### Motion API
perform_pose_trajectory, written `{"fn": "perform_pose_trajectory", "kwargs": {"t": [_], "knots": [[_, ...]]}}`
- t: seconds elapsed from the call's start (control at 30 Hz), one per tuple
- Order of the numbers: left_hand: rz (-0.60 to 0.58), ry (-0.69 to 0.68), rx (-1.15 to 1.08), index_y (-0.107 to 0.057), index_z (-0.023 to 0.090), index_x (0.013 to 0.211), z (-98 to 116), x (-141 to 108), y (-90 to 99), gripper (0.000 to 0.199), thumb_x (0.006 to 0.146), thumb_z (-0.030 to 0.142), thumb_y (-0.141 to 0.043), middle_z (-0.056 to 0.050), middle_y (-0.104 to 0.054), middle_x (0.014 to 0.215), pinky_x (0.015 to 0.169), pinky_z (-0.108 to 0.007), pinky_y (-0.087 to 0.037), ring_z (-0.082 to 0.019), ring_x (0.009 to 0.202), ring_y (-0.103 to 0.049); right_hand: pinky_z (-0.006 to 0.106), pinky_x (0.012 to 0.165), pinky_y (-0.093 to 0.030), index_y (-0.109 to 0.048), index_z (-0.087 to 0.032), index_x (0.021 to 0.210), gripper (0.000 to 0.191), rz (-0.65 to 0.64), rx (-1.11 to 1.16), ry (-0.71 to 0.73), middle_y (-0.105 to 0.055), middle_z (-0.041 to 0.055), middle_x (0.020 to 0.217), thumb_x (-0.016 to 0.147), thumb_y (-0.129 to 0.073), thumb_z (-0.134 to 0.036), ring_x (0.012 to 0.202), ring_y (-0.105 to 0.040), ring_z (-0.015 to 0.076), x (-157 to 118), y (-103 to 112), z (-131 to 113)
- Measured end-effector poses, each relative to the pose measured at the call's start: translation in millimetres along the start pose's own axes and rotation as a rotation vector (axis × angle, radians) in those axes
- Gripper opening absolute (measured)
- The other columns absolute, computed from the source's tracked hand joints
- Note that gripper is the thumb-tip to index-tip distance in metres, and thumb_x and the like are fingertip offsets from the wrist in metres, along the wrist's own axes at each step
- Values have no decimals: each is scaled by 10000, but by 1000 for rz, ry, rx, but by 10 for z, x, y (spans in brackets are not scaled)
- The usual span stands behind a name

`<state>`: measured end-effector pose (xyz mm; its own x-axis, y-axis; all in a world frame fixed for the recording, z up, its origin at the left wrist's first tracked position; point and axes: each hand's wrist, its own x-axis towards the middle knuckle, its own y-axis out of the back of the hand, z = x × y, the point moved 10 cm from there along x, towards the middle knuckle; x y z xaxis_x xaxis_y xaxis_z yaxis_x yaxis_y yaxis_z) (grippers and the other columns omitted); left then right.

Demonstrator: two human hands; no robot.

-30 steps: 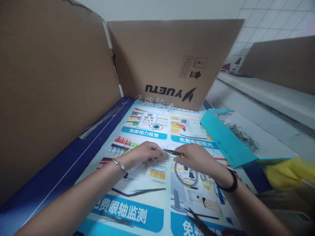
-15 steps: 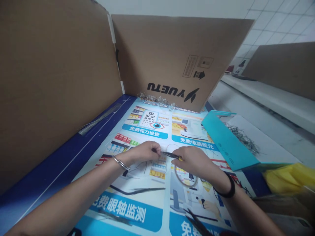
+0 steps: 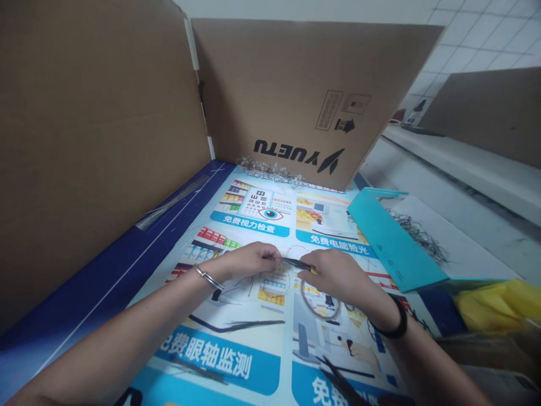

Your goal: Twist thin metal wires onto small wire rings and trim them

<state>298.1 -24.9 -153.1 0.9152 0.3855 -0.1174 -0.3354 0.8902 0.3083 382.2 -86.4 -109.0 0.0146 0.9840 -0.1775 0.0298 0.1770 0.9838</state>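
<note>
My right hand point(image 3: 338, 276) is closed around a pair of pliers point(image 3: 297, 263) with dark jaws and a bit of yellow on the handle. Their jaws point left and meet the fingertips of my left hand point(image 3: 257, 259), which pinches a thin wire, mostly hidden by the fingers. A fine strand loops below that pinch. Just under my right hand lies a round coil or ring point(image 3: 324, 317). Nearer to me, a bundle of dark wires point(image 3: 257, 325) rests on the printed poster sheet point(image 3: 284, 349).
Open scissors point(image 3: 338, 381) lie at the front edge. Cardboard walls point(image 3: 270, 84) stand left and behind, with tangled clear pieces point(image 3: 270, 170) at their foot. To the right are a turquoise box point(image 3: 393, 248) holding a wire tangle point(image 3: 418, 234) and a yellow bag point(image 3: 499, 307).
Both hands and the pliers have shifted very slightly right, with the pliers still at my left fingertips. The view has tilted a little; nothing was let go.
</note>
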Motion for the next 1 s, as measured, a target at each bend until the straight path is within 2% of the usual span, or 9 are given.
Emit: {"fn": "perform_pose_trajectory", "kwargs": {"t": [0.13,0.33,0.7,1.0], "knots": [[19,14,3,-632,155,755,8,-6,16,163,777,290,-544,8,-565,676,612,-223,-350,-117,634,-463,266,529,-220,-647,-219,845,225,-11,20,-7,-682,48,843,816,-505,-390,748,-591,189,8,-25,24],[7,39,-60,-603,146,714,16,-8,-32,234,780,367,-565,22,-508,631,582,-221,-325,-99,589,-412,257,518,-205,-626,-207,771,209,-3,49,-3,-664,37,763,810,-509,-375,700,-568,171,15,-13,16],[85,78,-118,-581,144,674,-78,11,11,228,748,360,-590,30,-469,602,528,-212,-293,-83,552,-379,251,518,-209,-620,-201,771,207,17,123,-5,-653,30,752,810,-508,-371,676,-540,155,19,14,12],[106,64,-106,-574,154,677,-64,20,39,170,727,315,-568,48,-475,580,527,-209,-301,-72,520,-372,240,510,-204,-556,-191,681,206,48,194,-31,-600,-2,663,806,-497,-343,599,-478,117,19,32,10]]}}
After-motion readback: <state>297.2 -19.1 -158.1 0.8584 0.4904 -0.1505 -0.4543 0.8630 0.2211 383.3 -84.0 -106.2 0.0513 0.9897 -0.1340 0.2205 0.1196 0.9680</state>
